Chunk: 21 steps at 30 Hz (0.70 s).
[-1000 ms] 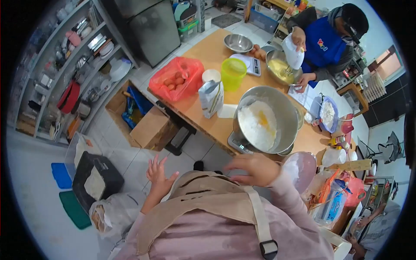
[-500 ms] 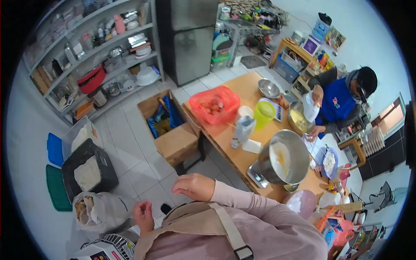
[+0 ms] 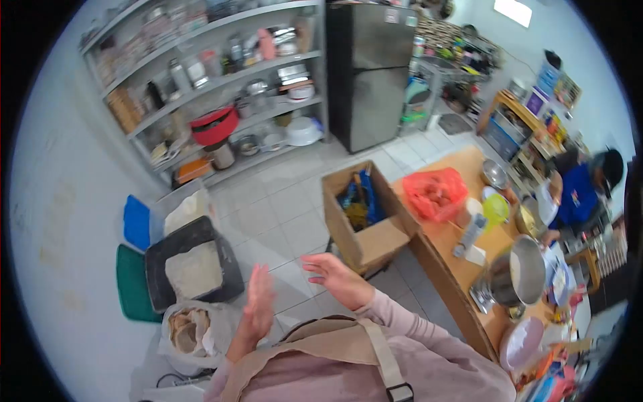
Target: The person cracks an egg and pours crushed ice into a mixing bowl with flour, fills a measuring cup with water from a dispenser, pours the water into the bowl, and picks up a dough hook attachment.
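My left hand (image 3: 258, 309) is raised in front of my apron, its fingers stretched and slightly blurred, holding nothing. Facing it with a gap between them, my right hand (image 3: 337, 278) is also empty with fingers apart. Nearest to my left hand are a white plastic bag (image 3: 194, 335) and a black tub (image 3: 230, 264) of white powder on the floor. Right of my right hand is the wooden table (image 3: 445, 258), bearing a large steel bowl (image 3: 526, 271) with white powder, a red bag (image 3: 435, 194) of eggs and a yellow-green container (image 3: 495, 210).
An open cardboard box (image 3: 382, 242) stands beside the table. Shelves (image 3: 221, 80) and a grey fridge (image 3: 382, 74) line the back. A co-worker in blue (image 3: 581, 194) works at a bowl across the table. Green (image 3: 134, 285) and blue (image 3: 136, 221) lids are at the left.
The view has swung left, so the table and co-worker now lie farther right. My hands have shifted away from the steel bowl's side and stand upright, facing each other.
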Tool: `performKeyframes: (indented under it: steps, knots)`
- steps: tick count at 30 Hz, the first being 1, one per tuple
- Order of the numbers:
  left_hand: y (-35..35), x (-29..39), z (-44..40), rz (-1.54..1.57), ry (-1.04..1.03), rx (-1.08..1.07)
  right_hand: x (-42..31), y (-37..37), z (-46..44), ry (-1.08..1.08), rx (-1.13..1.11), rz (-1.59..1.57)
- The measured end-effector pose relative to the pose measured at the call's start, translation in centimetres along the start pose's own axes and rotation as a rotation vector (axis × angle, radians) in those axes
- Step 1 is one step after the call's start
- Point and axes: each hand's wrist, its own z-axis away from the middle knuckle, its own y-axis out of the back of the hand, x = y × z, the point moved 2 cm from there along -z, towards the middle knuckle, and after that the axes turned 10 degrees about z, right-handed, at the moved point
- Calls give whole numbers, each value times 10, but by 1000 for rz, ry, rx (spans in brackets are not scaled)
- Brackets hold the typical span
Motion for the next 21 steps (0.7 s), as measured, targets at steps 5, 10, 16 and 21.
performKeyframes:
  steps: [5, 10, 16, 21]
  knots:
    - [32, 28, -23, 1069, 133, 84, 33, -16, -33, -328, 147, -405]
    - [85, 36, -55, 980, 189, -88, 71, 4, -88, -388, -28, -752]
    - [83, 69, -129, 834, 119, 407, 85, 24, -194, -380, -162, -412]
    - [161, 36, -217, 806, 250, 313, 61, 7, -315, 154, -593, 793]
